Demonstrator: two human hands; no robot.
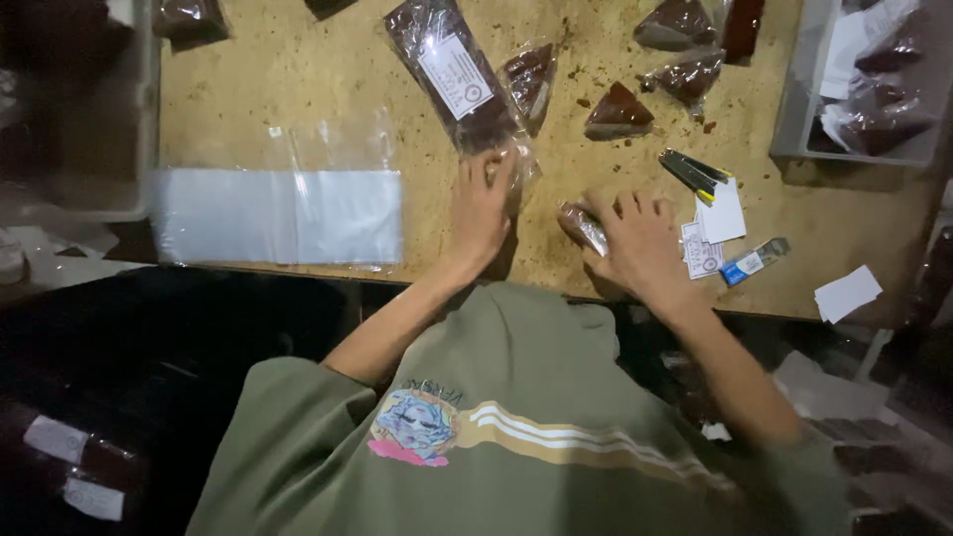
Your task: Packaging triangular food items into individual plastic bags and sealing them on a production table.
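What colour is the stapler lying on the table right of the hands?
The stapler is dark grey or black with a yellow tip, seen in the head view.

Left hand (pixel 480 210) flat, fingers (pixel 493 171) spread; right hand (pixel 643 238) curled, palm down

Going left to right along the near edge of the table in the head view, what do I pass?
Stack of clear plastic bags → left hand → small wrapped packet under the right hand → paper labels → small blue and white tube → loose white slip.
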